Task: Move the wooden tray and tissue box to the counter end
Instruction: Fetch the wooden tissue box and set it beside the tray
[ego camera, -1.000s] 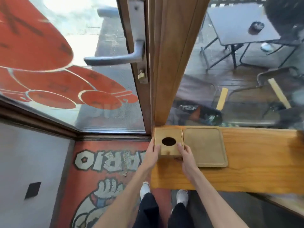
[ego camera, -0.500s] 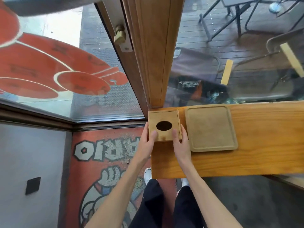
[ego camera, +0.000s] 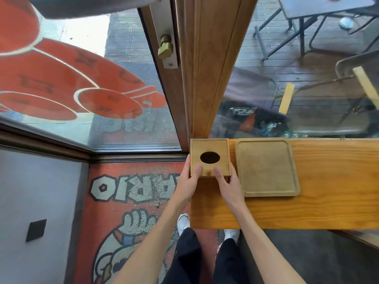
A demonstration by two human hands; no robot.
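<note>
Both of your hands clasp the tissue box (ego camera: 209, 157): left hand (ego camera: 189, 182) on its left side, right hand (ego camera: 229, 184) on its right, thumbs on top. Beneath the box, the counter (ego camera: 328, 197) ends at its left edge, floor below. Just right of the box lies the wooden tray (ego camera: 266, 167). Beyond the box stands a wooden door frame (ego camera: 211, 68) with glass either side.
</note>
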